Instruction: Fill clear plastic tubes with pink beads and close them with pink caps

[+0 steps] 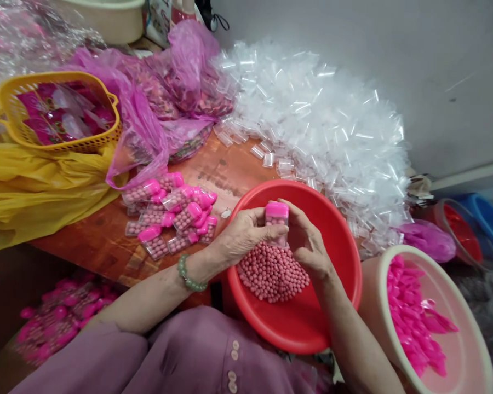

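My left hand (pixel 246 234) grips a small clear box with a pink cap (pixel 276 210), held upright over the red basin (pixel 355 273). Pink balls show through its wall. The fingers of my right hand (pixel 310 241) curl round the right side of the box and touch its cap; its thumb is lower and apart. Loose pink balls (pixel 271 276) are heaped in the basin below. On the table to the left lies a pile of filled, pink-capped boxes (pixel 184 210).
Clear empty boxes (pixel 312 115) form a large heap behind the basin. A pale bucket (pixel 468 328) at right holds pink caps (pixel 414 317). A yellow basket (pixel 61 145) and purple plastic bags (pixel 148 148) stand back left. More filled boxes (pixel 61 317) lie low at left.
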Demonstrator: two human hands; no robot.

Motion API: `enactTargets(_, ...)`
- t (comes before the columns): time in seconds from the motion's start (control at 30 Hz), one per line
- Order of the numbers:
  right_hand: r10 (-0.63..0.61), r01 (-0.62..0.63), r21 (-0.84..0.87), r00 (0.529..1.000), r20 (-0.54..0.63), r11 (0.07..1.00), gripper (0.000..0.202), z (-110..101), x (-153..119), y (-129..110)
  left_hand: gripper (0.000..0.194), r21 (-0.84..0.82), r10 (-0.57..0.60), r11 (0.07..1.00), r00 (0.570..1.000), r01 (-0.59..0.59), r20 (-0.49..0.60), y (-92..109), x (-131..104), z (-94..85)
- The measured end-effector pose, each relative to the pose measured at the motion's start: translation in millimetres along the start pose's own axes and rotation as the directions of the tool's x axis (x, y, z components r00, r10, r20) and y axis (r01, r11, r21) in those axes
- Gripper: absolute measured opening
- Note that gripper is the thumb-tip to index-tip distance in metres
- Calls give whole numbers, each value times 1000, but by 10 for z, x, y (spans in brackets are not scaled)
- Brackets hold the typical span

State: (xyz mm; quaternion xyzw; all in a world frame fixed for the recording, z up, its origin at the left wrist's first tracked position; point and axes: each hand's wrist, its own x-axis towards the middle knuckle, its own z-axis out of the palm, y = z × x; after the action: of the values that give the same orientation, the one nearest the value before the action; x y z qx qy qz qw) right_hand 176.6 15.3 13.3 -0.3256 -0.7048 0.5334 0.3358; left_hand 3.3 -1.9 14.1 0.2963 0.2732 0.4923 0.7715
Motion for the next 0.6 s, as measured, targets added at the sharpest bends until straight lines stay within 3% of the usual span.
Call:
enactTargets(0.13, 144, -129, 156, 986, -85, 979, 78, 39, 25, -58, 36, 333, 64, 941, 998, -59, -3, 8, -15, 24)
enactTargets(0.33, 388, -341, 341, 918, -80, 876, 75, 6, 54, -113, 32, 523, 101, 846, 994, -105, 35, -8, -24, 19)
enactTargets(0.47, 512, -470, 402, 859, 3, 786, 84, -7, 58, -79, 17, 751, 232, 596, 957, -283, 177, -54, -13, -2)
enactTargets(0.6, 532, -537, 376, 837, 128, 755, 89, 71, 76, -12, 13, 837, 202, 337, 902, -431, 382, -111, 0, -12)
